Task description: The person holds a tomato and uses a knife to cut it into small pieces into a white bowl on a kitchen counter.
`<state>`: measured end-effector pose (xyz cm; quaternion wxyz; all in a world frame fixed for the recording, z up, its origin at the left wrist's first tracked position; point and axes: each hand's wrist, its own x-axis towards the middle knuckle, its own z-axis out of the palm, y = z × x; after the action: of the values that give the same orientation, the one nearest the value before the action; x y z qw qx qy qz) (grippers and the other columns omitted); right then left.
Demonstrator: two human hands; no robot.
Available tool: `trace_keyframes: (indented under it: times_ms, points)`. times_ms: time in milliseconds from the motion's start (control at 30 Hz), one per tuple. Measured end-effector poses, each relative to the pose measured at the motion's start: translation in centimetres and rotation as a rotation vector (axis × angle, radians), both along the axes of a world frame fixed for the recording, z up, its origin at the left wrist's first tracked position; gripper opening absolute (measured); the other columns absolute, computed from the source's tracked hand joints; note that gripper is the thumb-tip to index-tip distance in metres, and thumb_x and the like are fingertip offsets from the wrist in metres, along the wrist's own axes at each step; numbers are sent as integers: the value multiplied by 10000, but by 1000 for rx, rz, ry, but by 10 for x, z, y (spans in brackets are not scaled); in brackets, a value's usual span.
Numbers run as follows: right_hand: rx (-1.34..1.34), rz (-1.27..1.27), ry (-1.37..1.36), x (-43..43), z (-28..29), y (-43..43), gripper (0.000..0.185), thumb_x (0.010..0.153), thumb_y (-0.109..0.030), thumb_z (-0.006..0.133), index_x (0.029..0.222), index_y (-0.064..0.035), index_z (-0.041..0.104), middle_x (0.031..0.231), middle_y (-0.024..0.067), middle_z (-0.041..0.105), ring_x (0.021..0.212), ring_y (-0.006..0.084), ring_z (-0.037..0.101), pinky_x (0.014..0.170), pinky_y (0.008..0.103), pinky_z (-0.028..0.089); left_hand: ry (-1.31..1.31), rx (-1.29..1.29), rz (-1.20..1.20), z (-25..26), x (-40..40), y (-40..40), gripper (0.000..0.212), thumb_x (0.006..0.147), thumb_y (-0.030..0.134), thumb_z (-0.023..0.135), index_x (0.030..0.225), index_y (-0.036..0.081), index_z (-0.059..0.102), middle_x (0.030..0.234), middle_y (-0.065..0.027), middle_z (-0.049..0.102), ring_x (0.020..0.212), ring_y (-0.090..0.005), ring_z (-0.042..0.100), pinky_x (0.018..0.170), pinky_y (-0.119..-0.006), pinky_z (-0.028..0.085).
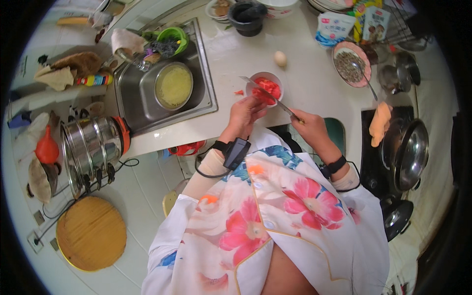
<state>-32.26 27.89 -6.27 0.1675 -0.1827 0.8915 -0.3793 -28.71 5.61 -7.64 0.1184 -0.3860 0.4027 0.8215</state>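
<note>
In my right hand (310,127) I grip the handle of a kitchen knife (285,108). Its blade slants up and left across a white bowl (282,88) on the counter. Red chopped pieces (268,86), like tomato, fill much of that bowl. My left hand (246,115) is at the bowl's near left rim, fingers curled close under the blade. Red flesh shows beside these fingertips, but whether they pinch a piece is unclear. A small red scrap (239,92) lies on the counter left of the bowl. Beyond it rests a brown egg (280,58).
Left is a steel sink (142,92) holding a metal bowl of pale yellow shreds (174,86) and a green basket (180,40). A stone mortar (246,27) stands at the back. On the right are a pink-rimmed plate (339,49) with a spoon, and a stove with pans (411,158).
</note>
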Motion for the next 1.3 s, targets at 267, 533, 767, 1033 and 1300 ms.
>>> trace_keyframes:
  times_ms: [267,533,767,1033,1300]
  points:
    - [-7,52,-34,-4,5,2,287,832,-212,617,1106,-202,701,758,153,642,678,329,640,623,392,515,113,36,16,2,1,4,289,927,180,535,1147,5,596,1063,-101,682,980,-197,664,810,-304,522]
    - [-13,78,-30,-5,5,-2,287,830,-202,609,1101,-191,702,757,152,644,684,332,638,631,395,516,36,-62,-1,6,-3,1,253,935,154,558,1130,-1,598,1074,-98,678,973,-183,675,739,-270,552]
    - [-20,62,-45,-7,4,-5,293,821,-209,610,1098,-197,703,773,153,652,707,339,645,647,404,526,7,-105,79,-3,-5,0,208,925,140,561,1064,2,630,1032,-94,684,939,-183,677,735,-273,556]
    - [-20,56,-85,-7,3,-6,294,824,-216,594,1099,-191,696,771,161,649,714,354,642,641,424,519,-23,-81,135,-5,-6,0,198,925,112,548,1077,-6,597,1015,-99,673,900,-184,673,720,-265,566]
    - [-67,48,-83,-8,4,-8,204,847,-208,606,994,-82,670,725,183,597,658,358,602,605,379,478,-22,-102,148,-4,-10,2,191,938,112,537,1071,-15,588,984,-96,666,865,-179,670,705,-251,572]
